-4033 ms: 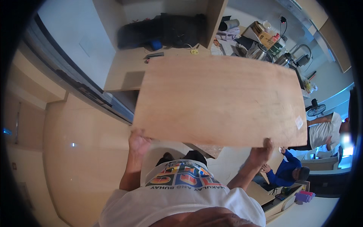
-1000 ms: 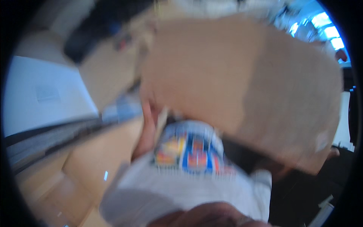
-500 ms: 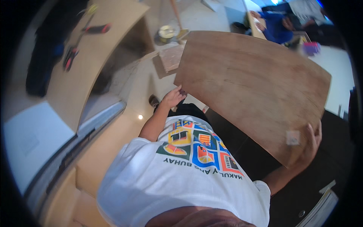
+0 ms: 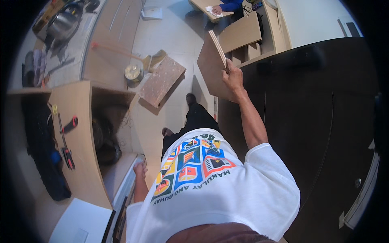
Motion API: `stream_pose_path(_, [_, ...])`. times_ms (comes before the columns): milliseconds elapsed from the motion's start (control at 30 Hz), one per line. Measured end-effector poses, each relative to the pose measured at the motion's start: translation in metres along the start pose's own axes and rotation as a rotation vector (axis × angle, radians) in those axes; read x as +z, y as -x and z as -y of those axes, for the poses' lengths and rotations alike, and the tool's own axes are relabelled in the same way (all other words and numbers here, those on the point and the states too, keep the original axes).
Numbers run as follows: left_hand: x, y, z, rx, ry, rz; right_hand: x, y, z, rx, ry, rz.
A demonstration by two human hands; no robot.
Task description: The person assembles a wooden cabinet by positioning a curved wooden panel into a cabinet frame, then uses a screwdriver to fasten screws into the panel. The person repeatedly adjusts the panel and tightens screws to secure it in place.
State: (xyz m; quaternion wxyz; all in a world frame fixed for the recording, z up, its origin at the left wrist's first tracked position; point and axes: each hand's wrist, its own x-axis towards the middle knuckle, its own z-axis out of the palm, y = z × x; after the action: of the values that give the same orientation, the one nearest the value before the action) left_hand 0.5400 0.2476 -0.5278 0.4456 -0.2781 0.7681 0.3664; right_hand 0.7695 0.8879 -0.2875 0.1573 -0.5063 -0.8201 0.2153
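My right hand (image 4: 234, 77) grips the edge of a brown plywood board (image 4: 212, 69). The board is tilted up, so its pale layered edge faces me and its broad side slants away to the left. My left hand (image 4: 139, 167) hangs low on the left, by the end of a long white strip (image 4: 129, 172) along the cabinet base. Its fingers are small and partly hidden, and whether they touch the strip is unclear.
A wooden cabinet (image 4: 77, 133) on the left carries a screwdriver (image 4: 69, 124) and red-handled pliers (image 4: 68, 158). A speckled board (image 4: 163, 81) and a tin (image 4: 133, 73) lie ahead on the floor. Dark panels (image 4: 296, 121) stand right. Beyond, another person's hand (image 4: 216, 10) holds a white cloth.
The board has swung from lying broad before me to nearly edge-on, farther ahead. My left hand has moved away from it, down to the left. My view has turned too.
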Motion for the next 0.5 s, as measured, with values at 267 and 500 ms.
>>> stream_pose_path(267, [0.078, 0.065, -0.108, 0.046, -0.257, -0.009, 0.056, -0.158, -0.144, 0.181, -0.083, -0.250])
stream_pose_path(500, [0.248, 0.130, -0.215, 0.023, -0.402, 0.254, 0.058, -0.260, -0.245, 0.526, -0.192, -0.261])
